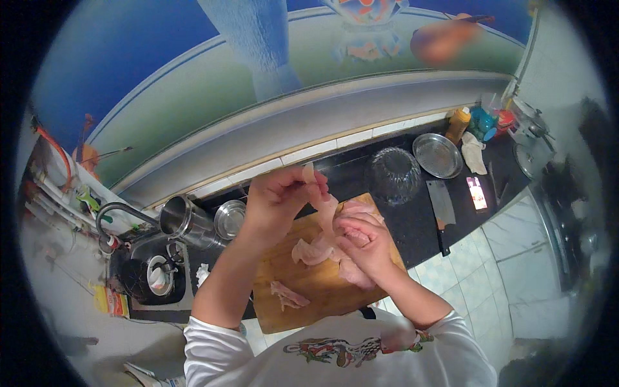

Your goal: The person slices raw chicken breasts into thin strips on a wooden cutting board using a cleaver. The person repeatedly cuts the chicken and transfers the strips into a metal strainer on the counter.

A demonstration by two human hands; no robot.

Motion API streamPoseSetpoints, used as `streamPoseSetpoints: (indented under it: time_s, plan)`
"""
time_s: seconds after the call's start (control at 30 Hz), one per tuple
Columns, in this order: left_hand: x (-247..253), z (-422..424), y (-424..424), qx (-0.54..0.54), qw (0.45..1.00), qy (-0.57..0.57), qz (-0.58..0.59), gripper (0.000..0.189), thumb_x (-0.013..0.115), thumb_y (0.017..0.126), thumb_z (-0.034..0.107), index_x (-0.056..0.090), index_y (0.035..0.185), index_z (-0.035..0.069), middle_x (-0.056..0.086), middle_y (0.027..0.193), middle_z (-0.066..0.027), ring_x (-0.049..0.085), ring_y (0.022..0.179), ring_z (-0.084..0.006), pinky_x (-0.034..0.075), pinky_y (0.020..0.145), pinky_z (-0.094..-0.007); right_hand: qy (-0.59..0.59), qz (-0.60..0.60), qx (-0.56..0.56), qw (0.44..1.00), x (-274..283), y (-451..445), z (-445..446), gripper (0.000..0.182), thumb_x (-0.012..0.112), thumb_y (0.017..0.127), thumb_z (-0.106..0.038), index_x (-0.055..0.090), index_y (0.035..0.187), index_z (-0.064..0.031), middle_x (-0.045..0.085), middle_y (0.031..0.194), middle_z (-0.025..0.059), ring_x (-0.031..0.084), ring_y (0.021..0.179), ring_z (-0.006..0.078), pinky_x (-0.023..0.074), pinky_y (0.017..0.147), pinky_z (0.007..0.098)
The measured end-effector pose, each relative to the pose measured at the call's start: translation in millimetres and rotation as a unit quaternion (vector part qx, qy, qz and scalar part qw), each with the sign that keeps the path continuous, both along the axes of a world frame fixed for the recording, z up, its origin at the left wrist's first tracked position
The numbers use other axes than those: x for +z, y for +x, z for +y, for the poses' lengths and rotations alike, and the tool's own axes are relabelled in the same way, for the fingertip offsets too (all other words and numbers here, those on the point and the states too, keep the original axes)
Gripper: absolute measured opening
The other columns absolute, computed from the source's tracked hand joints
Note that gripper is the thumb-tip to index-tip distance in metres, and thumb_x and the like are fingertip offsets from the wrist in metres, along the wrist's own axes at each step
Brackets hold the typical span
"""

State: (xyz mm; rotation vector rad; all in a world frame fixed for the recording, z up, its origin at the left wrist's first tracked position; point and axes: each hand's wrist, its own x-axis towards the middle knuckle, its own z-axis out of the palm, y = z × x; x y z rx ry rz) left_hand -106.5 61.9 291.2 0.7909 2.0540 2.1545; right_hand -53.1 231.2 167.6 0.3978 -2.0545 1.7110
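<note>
My left hand (275, 205) is raised over the far part of a wooden cutting board (321, 312). Its fingers and thumb pinch the upper end of a thin, pale strip of raw meat (327, 215), which looks like chicken. The strip hangs down to my right hand (368, 244), whose curled fingers grip its lower part. Beneath the hands lie more raw meat pieces, one a pale folded slice (309, 252) and another a pink piece (357, 275) partly under my right hand. A small scrap of meat (289, 296) rests alone near the board's left side.
Right of the board stand a clear glass bowl (392, 176) and a round metal plate (437, 156). A cleaver (441, 205) lies by the counter's front edge, beside a lit phone (477, 193). To the left are a steel pot (176, 217) and a sink faucet (121, 205).
</note>
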Motion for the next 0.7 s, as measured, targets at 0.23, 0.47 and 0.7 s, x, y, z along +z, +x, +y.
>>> streamPoseSetpoints:
  time_s: [0.23,0.47,0.7]
  plan:
    - [-17,-20,0,0.002,0.999,0.022,-0.042,0.005,0.063,0.080,-0.002,0.061,0.084,-0.003,0.062,0.085,-0.0093,0.063,0.076,-0.0171,0.053,0.071,-0.0304,0.011,-0.003,0.005,1.000,9,4,-48,0.019,0.073,0.068,-0.003,0.062,0.085,-0.0031,0.062,0.084,0.0067,0.058,0.081,0.0183,0.0458,0.072,0.0296]
    - [-24,-43,-3,-0.016,0.999,0.036,-0.035,0.004,0.064,0.080,0.000,0.062,0.081,-0.004,0.063,0.084,-0.0096,0.064,0.073,-0.0190,0.054,0.070,-0.0308,0.020,-0.038,0.049,0.998,13,17,-69,0.012,0.068,0.075,-0.005,0.061,0.084,-0.0024,0.061,0.082,0.0067,0.058,0.079,0.0174,0.0442,0.071,0.0281]
    - [-28,-67,-1,-0.003,1.000,0.021,-0.022,0.010,0.062,0.083,0.004,0.061,0.089,-0.003,0.063,0.083,-0.0085,0.063,0.075,-0.0177,0.052,0.071,-0.0285,-0.045,-0.082,0.045,0.995,9,26,-83,0.012,0.066,0.078,-0.005,0.062,0.088,-0.0028,0.059,0.079,0.0014,0.052,0.072,0.0078,0.0418,0.064,0.0220]
